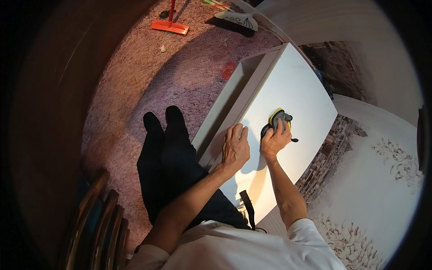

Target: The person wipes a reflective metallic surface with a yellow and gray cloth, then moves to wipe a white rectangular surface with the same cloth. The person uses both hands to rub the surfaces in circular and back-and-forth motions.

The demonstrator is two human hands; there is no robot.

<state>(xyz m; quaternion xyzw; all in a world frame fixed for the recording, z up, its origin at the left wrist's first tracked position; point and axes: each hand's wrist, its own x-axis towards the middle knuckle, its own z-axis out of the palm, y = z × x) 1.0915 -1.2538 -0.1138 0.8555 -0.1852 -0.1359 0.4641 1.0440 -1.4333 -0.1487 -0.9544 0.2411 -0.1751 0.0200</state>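
Note:
A white cabinet with a flat top (300, 84) stands before me, its long drawer (233, 94) pulled out on the carpet side. On the cabinet top, my right hand (276, 138) grips a grey cleaning pad (278, 118) with a yellow rim. Dark, floppy pieces stick out around the pad, and my fingers cover part of it. My left hand (235, 143) is at the cabinet's front edge with its fingers curled. Whether those fingers grip the edge or only rest there cannot be made out.
Pinkish carpet (135, 87) covers the floor, where an orange floor squeegee (170, 27) and a grey broom head (238, 22) lie beyond the cabinet. Curved wooden chair parts (101, 222) are at lower left. A wall with printed pictures (371, 162) runs along the right.

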